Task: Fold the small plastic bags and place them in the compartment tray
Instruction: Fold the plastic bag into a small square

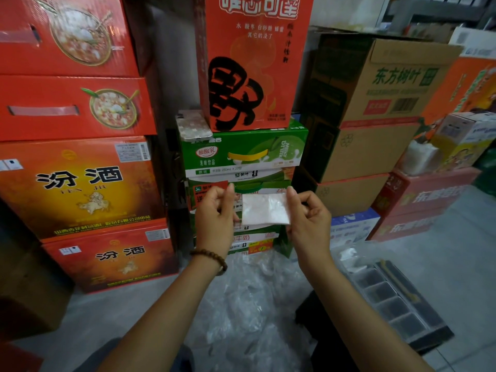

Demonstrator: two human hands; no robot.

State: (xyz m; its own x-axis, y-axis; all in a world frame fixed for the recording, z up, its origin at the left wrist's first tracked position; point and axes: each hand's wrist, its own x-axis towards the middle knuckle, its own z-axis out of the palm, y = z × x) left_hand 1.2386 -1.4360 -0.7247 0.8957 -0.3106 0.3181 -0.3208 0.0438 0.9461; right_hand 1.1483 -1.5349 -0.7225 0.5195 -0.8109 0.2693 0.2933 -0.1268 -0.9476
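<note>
My left hand [214, 208] and right hand [308, 218] pinch opposite edges of a small plastic bag [265, 209], mid-fold; next, probably: fold again, then compartment tray [432, 315] below-right.

At 12 o'clock the green milk cartons [241, 154] stand like a wall just behind the small plastic bag [265, 209] that your left hand [214, 210] and right hand [308, 216] pinch, so there is no room forward. The red liquor boxes [80, 183] block 9 o'clock and the brown cartons [375, 146] block 2 o'clock. Loose plastic bags [247, 299] cover the floor at 6 o'clock. Toward the compartment tray [426, 312] at 4 o'clock the way is open, and there is bare floor [442, 253] at 3 o'clock.
</note>
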